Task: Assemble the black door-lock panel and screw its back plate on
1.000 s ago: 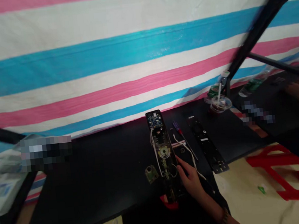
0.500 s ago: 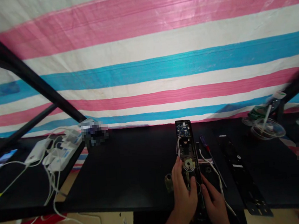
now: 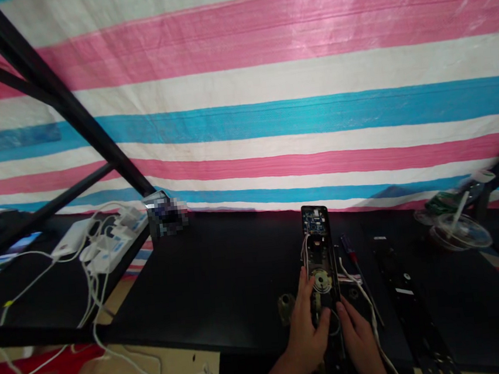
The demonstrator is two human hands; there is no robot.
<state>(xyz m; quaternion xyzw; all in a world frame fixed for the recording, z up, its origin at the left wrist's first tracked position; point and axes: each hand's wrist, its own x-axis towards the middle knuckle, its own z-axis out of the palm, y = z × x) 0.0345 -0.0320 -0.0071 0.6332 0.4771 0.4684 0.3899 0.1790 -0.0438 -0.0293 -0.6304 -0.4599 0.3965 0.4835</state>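
A long black device housing [image 3: 331,244], open-faced, points away from me near the table's front edge. At its far end sits a blue circuit board [image 3: 314,220], and a round pale metal disc [image 3: 321,281] lies about midway along it. My left hand [image 3: 306,325] grips its left side, thumb over the inner parts. Against the right edge, my right hand [image 3: 361,336] is closed on the housing, its lower fingers hidden. Thin white wires [image 3: 305,252] run along the left rim. A small rounded part [image 3: 286,308] lies beside my left hand.
Right of the housing lie a screwdriver [image 3: 352,253], a white cable [image 3: 365,293] and a long black panel [image 3: 402,296]. A plastic cup [image 3: 459,234] stands farther right. White power strips [image 3: 117,250] with tangled cords are at left, below a black frame bar [image 3: 79,121].
The view has shifted, so the table and its items appear slightly lower and farther right. Both hands keep hold of the housing in nearly the same places.
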